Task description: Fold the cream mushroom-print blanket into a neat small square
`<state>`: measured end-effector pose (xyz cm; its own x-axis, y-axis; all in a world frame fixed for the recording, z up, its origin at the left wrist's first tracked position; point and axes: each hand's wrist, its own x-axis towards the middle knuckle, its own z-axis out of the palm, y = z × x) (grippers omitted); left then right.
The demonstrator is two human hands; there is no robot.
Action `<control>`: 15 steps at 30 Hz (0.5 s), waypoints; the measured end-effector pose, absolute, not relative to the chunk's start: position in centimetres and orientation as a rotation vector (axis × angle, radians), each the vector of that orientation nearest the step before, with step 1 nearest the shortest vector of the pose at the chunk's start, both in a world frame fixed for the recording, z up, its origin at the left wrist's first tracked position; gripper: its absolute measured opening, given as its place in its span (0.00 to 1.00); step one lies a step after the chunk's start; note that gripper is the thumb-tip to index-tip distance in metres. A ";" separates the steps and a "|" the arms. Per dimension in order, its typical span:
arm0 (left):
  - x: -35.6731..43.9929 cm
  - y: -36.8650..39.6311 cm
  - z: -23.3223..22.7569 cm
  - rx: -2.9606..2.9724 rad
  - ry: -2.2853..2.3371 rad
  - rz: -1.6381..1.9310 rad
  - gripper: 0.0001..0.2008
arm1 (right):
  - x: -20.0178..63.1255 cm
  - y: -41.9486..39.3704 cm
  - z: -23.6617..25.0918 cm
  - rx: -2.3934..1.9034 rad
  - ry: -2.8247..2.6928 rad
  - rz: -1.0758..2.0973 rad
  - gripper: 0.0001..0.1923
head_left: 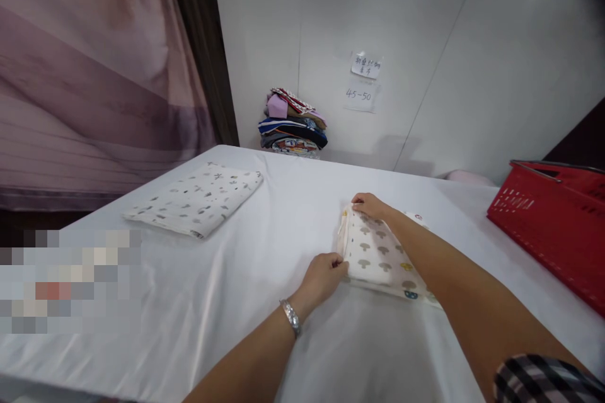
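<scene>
A white cloth (378,255) printed with grey-brown mushrooms lies folded on the white-covered table (265,321) in front of me. My left hand (325,276) pinches its near left corner between thumb and fingers. At the far left corner, my right hand (371,206) is closed on the same cloth's edge. My right forearm crosses over the cloth and hides part of its right side. Farther left, a second folded white cloth (198,198) with small grey and dark prints lies flat, apart from both hands.
A red plastic basket (553,220) with a metal handle stands at the right edge. Folded fabrics (293,126) are stacked beyond the far edge, against the wall. Two paper notes (362,97) hang there. A pinkish curtain (94,69) hangs at left; a blurred patch covers the lower left.
</scene>
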<state>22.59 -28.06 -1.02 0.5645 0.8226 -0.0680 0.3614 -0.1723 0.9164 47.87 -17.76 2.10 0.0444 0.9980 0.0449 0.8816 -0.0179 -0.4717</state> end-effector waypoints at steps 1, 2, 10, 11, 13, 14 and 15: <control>22.6 -28.0 -1.0 1.762 0.983 0.555 0.14 | 47.9 -17.6 2.2 -1.958 -1.897 0.434 0.11; 22.6 -28.0 -1.0 1.760 0.983 0.554 0.14 | 47.9 -17.4 2.2 -1.961 -1.899 0.438 0.12; 22.7 -28.0 -0.8 1.790 0.990 0.547 0.13 | 46.8 -16.6 2.2 -1.973 -1.801 0.382 0.10; 22.7 -28.0 -0.8 1.805 0.999 0.539 0.12 | 46.5 -16.7 2.0 -1.973 -1.791 0.382 0.09; 22.7 -28.1 -0.7 1.833 1.020 0.526 0.12 | 46.2 -16.9 1.5 -1.972 -1.770 0.380 0.08; 22.7 -28.1 -0.7 1.840 1.028 0.524 0.12 | 46.0 -16.9 1.2 -1.968 -1.759 0.375 0.09; 22.7 -28.2 -0.8 1.839 1.033 0.528 0.13 | 46.0 -17.0 1.0 -1.965 -1.749 0.368 0.09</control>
